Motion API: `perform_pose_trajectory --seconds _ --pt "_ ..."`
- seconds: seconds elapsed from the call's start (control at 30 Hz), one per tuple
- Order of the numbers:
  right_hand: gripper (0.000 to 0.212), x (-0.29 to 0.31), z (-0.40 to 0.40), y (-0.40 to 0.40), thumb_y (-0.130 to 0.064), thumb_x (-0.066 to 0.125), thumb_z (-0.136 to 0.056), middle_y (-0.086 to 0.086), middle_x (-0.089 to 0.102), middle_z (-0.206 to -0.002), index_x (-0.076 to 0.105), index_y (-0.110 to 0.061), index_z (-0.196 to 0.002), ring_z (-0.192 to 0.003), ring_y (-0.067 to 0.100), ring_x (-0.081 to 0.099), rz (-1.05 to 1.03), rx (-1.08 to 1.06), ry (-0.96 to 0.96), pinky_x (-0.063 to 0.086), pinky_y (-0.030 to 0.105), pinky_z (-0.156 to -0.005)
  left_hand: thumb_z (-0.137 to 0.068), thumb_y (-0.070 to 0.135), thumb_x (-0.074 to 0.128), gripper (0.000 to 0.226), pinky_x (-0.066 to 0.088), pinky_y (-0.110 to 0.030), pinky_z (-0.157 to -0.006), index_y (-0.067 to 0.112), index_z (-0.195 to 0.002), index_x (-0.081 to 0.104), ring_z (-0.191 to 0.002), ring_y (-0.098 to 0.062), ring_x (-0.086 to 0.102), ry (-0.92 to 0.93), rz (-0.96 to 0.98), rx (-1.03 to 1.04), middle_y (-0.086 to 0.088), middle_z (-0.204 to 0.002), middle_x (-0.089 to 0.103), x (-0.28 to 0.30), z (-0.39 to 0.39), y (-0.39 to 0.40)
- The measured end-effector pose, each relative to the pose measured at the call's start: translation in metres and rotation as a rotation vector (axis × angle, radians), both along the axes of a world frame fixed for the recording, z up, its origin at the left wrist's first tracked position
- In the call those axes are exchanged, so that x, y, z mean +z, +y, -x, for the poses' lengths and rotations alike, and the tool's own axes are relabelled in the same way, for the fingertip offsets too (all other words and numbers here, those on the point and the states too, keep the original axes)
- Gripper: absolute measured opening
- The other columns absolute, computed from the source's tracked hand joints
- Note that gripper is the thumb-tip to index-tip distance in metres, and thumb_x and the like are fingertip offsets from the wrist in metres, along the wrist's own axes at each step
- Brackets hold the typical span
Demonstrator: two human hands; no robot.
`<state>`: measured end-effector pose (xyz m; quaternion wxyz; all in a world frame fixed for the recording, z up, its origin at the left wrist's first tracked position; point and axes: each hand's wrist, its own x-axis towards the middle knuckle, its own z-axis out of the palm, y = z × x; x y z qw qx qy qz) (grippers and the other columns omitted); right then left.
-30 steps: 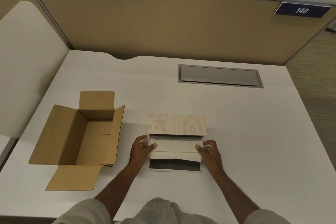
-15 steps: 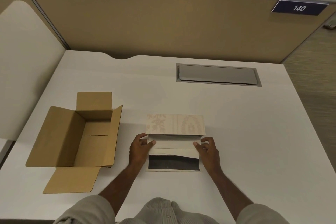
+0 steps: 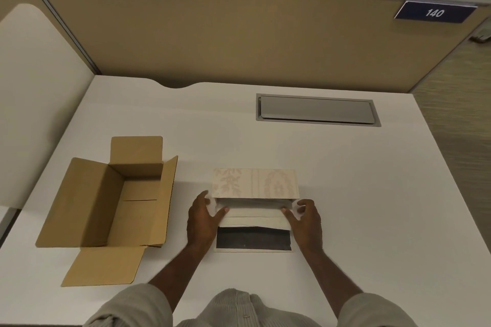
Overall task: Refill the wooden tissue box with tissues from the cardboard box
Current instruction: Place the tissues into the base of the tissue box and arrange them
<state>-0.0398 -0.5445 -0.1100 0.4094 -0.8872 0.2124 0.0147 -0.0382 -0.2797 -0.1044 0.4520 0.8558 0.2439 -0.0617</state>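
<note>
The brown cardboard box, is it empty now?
Empty. The cardboard box lies open, flaps spread, and only its bare brown bottom shows inside.

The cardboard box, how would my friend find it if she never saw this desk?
Start at the white desk in front of the tan partition wall. On its left side, left of the two hands holding the tissues, sits the cardboard box. It is the only plain brown thing there, with all its flaps open and nothing inside.

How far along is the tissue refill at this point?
Done: the cardboard box sits open and looks empty. In hand: the left hand and right hand grip the ends of the tissue pack over the open wooden tissue box, whose dark interior partly shows. Left: seating the pack and closing the patterned lid.
</note>
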Motion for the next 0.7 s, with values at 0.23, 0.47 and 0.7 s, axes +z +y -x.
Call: perform_pose_trajectory --seconds 0.23,0.47,0.7 --pt "0.117 0.001 -0.001 -0.007 -0.082 0.05 -0.073 0.012 0.003 -0.164 0.003 -0.014 -0.156 -0.151 0.029 0.002 0.267 0.041 0.297 0.006 0.052 -0.119 -0.063 0.076 0.068 0.138 0.003 -0.048 -0.123 0.007 -0.153 -0.012 -0.152 -0.032 -0.007 0.236 -0.291 -0.071 -0.014 -0.164 -0.01 0.0 -0.008 0.011" --pt "0.12 0.008 -0.002 -0.006 -0.087 0.039 -0.073 0.011 -0.012 -0.163 -0.01 -0.014 -0.155 -0.15 0.03 -0.009 0.246 0.059 0.449 -0.001 0.058 -0.119 -0.059 0.081 0.067 0.145 0.004 -0.052 -0.123 0.005 -0.152 -0.014 -0.151 -0.035 -0.008 0.318 -0.228 -0.027 -0.017 -0.163 -0.01 0.007 -0.008 0.011" --pt "0.072 0.018 0.012 -0.008 -0.06 0.024 -0.095 0.006 0.012 -0.164 0.021 -0.02 -0.155 -0.151 0.022 0.007 0.367 0.264 0.137 0.004 0.049 -0.122 -0.077 0.055 0.072 0.118 0.009 -0.049 -0.123 0.014 -0.155 -0.006 -0.152 -0.029 -0.001 0.188 -0.044 -0.118 -0.009 -0.165 -0.003 0.01 -0.002 0.018"
